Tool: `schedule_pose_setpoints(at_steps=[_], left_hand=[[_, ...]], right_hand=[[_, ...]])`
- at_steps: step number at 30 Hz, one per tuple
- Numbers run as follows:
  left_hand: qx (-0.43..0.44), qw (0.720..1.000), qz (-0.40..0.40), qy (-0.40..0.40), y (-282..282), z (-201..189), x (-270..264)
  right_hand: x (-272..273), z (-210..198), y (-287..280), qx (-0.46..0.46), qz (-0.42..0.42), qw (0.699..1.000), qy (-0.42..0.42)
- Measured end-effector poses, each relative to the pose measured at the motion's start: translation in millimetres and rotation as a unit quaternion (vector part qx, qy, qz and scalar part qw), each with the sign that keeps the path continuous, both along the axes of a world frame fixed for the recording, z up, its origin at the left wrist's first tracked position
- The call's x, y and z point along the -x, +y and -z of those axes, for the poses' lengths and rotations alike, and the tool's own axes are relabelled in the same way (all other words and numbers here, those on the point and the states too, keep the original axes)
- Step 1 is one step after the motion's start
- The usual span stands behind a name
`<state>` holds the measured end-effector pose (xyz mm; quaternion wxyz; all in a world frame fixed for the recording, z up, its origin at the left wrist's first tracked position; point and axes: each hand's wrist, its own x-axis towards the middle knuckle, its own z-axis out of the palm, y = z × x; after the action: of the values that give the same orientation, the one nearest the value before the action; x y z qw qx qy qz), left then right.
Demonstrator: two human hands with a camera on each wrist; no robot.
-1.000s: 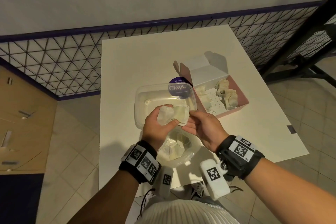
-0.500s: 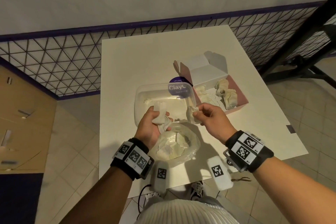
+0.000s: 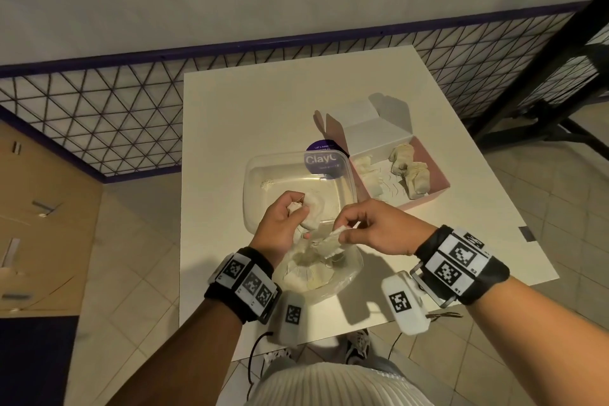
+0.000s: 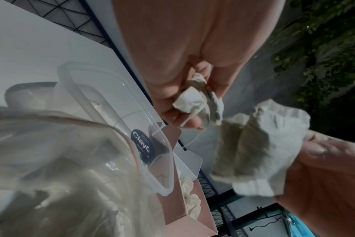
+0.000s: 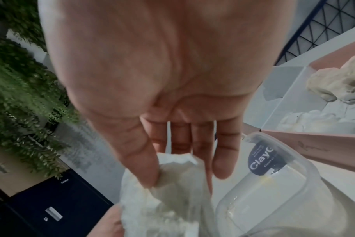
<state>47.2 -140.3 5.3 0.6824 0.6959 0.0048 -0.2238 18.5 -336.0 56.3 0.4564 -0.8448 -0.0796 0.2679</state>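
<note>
Our white table (image 3: 230, 109) stands beside a mesh fence (image 3: 99, 115); the tub (image 3: 263, 163) reads "Clay". Left hand (image 3: 280, 227) grips one teabag (image 3: 309, 212), right hand (image 3: 379, 231) pinches another.

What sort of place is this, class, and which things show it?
Probably a tiled patio or balcony work corner: a small white table stands beside a black wire-mesh railing, with green foliage nearby.
</note>
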Motion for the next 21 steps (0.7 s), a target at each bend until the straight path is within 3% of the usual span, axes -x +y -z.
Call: schedule_pose_setpoints(at_steps=[4, 7, 11, 16, 21], left_hand=[[-0.030, 0.999, -0.015, -0.019, 2.0, 1.7, -4.5], [-0.038, 0.999, -0.001, -0.022, 8.0, 5.1, -2.6], [-0.107, 0.993, 0.041, -0.008, 11.1, 19.5, 1.8], [-0.121, 0.990, 0.070, 0.026, 13.4, 32.8, 7.8], [-0.113, 0.990, 0.061, 0.057, 18.1, 36.5, 7.9]], right_hand=[[0.8, 6.8, -12.4, 0.024, 0.013, 1.000, -0.010], [-11.0, 9.8, -47.4, 0.122, 0.052, 0.988, -0.080], [-47.3, 19.7, -102.6, 0.258, 0.096, 0.950, -0.147], [-88.2, 64.2, -124.1, 0.384, 0.015, 0.916, -0.111], [-100.1, 90.5, -107.4, 0.383, -0.060, 0.920, 0.057]])
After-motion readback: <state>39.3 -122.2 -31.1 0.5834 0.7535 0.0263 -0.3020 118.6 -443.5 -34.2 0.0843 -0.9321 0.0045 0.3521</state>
